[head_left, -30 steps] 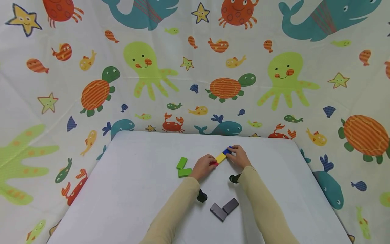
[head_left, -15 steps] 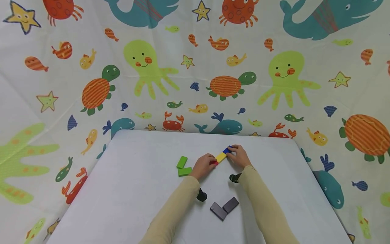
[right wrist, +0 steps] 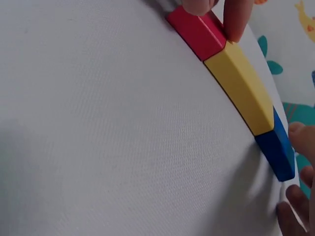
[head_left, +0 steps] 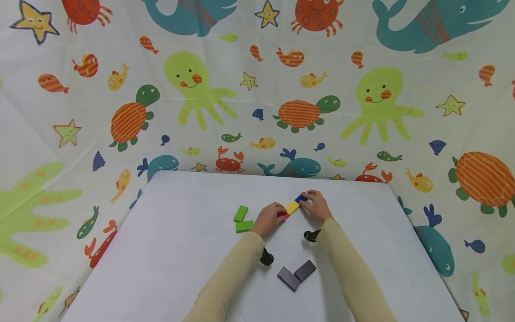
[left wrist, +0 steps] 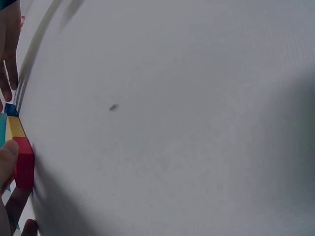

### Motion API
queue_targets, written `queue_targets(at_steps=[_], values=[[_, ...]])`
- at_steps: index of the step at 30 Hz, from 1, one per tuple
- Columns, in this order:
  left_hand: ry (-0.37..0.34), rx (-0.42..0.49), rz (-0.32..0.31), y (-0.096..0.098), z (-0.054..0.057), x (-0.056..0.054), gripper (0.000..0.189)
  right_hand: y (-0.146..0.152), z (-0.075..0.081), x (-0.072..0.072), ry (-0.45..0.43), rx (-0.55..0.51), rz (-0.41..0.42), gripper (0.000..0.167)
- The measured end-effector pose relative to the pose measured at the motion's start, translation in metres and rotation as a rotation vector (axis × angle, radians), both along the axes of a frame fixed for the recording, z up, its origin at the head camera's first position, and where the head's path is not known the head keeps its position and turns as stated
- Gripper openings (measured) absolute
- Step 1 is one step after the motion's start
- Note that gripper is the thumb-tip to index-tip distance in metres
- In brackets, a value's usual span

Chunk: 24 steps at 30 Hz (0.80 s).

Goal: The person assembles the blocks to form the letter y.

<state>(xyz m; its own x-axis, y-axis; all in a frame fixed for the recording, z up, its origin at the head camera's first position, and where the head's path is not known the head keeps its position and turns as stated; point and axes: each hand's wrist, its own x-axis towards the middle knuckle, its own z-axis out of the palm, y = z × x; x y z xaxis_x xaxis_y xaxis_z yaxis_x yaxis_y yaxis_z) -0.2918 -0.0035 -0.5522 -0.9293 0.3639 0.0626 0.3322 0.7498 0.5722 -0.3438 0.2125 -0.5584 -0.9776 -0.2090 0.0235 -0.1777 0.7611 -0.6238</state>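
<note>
Three rectangular blocks lie end to end in a diagonal row on the white table: a red block (right wrist: pixel 197 33), a yellow block (right wrist: pixel 241 88) in the middle and a blue block (right wrist: pixel 275 147) at the far right end. My left hand (head_left: pixel 268 220) grips the red block, the thumb (left wrist: pixel 7 160) on its face and fingers round its near end. At the other end my right hand (head_left: pixel 317 207) holds the blue block between thumb and fingers. The blocks meet face to face. In the head view, fingers partly cover the red and blue blocks.
Left of my left hand lie two green blocks, one slanted (head_left: pixel 241 213) and one nearly level (head_left: pixel 244 226). Between my forearms are two dark grey blocks (head_left: pixel 289 279) touching in a V. A sea-animal printed cloth (head_left: pixel 241 103) hangs behind the table (head_left: pixel 181 241).
</note>
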Motion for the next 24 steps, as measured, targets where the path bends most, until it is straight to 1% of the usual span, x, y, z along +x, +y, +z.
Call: queue_targets(at_steps=[5, 11, 14, 17, 19, 21, 24], values=[[-0.002, 0.006, 0.001, 0.001, 0.000, -0.001, 0.028, -0.003, 0.006, 0.003, 0.034, 0.008, -0.055, 0.044], [-0.016, 0.001, 0.031, 0.001, 0.000, -0.003, 0.031, -0.018, 0.020, 0.016, 0.048, -0.113, -0.135, 0.040], [-0.011, 0.023, 0.046, -0.001, 0.000, -0.004, 0.031, -0.027, 0.024, 0.023, 0.049, -0.147, -0.132, 0.038], [0.021, 0.038, 0.088, -0.006, 0.001, -0.008, 0.028, -0.036, 0.023, 0.031, 0.006, -0.159, -0.116, 0.038], [0.063, 0.031, 0.127, -0.011, 0.001, -0.012, 0.027, -0.040, 0.021, 0.036, -0.037, -0.176, -0.123, 0.038], [0.097, 0.023, 0.171, -0.020, 0.002, -0.015, 0.028, -0.043, 0.018, 0.039, -0.077, -0.194, -0.144, 0.039], [0.165, 0.005, 0.232, -0.037, 0.002, -0.019, 0.029, -0.046, 0.013, 0.043, -0.110, -0.224, -0.190, 0.042]])
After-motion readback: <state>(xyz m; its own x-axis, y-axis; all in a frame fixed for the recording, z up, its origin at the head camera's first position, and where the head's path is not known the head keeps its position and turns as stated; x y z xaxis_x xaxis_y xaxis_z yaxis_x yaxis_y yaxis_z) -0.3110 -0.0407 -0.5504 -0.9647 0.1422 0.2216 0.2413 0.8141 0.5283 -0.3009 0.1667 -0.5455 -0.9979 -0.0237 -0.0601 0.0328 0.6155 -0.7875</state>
